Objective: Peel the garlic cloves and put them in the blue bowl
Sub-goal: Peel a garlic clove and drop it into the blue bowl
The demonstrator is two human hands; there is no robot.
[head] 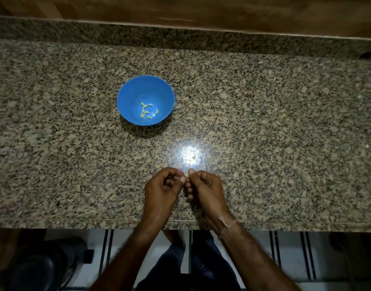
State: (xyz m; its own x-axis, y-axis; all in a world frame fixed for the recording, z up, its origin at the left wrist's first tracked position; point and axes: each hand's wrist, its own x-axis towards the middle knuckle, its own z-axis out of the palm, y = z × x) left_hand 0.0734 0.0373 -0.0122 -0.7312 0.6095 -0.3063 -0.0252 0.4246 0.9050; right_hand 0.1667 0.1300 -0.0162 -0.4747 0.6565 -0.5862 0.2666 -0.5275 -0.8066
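Pinching in close near the front edge of the granite counter [264, 122], the two hands meet fingertip to fingertip. The left hand [161, 190] has its fingers curled in, thumb and forefinger nipped onto a tiny pale garlic clove [186, 175]. The right hand [205, 190] meets it from the other side, thumb and forefinger closed on that same clove, its other fingers folded underneath. The clove is so small that only a sliver shows between the fingertips, and whether any skin is on it I cannot tell. Both hands sit just this side of a bright glare [190, 156] on the polished stone. Up and to the left, well apart from the hands, stands the blue bowl [128, 97], upright on the counter. A small cluster of peeled cloves [146, 111] lies loose in its bottom, pale against the blue. A thin thread band [227, 224] circles the right wrist, right over the counter's front edge. Along the far side of the counter runs a wooden ledge [201, 9].
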